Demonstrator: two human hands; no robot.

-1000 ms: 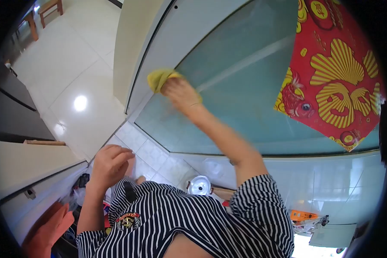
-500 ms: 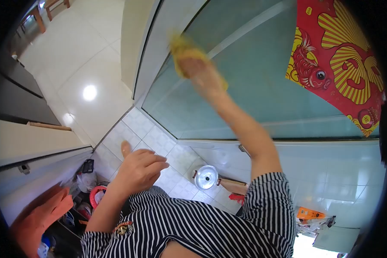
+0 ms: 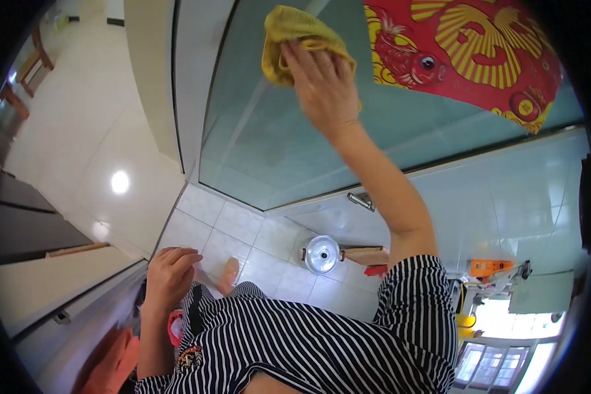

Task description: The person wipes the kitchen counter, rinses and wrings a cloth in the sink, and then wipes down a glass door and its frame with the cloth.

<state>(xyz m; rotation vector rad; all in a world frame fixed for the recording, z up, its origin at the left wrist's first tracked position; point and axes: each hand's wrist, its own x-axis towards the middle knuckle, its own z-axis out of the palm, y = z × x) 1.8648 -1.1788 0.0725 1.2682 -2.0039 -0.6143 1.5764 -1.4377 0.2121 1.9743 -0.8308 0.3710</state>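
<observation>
Against the greenish glass panel [image 3: 269, 138] of the door, my right hand [image 3: 322, 82] presses a yellow cloth [image 3: 292, 29], its fingers on the cloth's lower part. Right of the cloth, a red and gold paper decoration [image 3: 466, 49] with a fish on it is stuck to the glass. My left hand [image 3: 171, 276] hangs low at the left, in front of my body, fingers curled together. Whether anything lies inside those fingers is hidden.
A metal door handle [image 3: 361, 201] sits below the glass. On the tiled floor [image 3: 233, 223] stands a round pot with a shiny lid [image 3: 322, 255], beside a wooden board [image 3: 366, 255]. An orange object [image 3: 490, 268] is at the right, red-orange fabric [image 3: 115, 361] at lower left.
My right hand and the yellow cloth have moved up and right across the glass, away from the door's left frame. My left hand has shifted back toward the left since the middle frame.
</observation>
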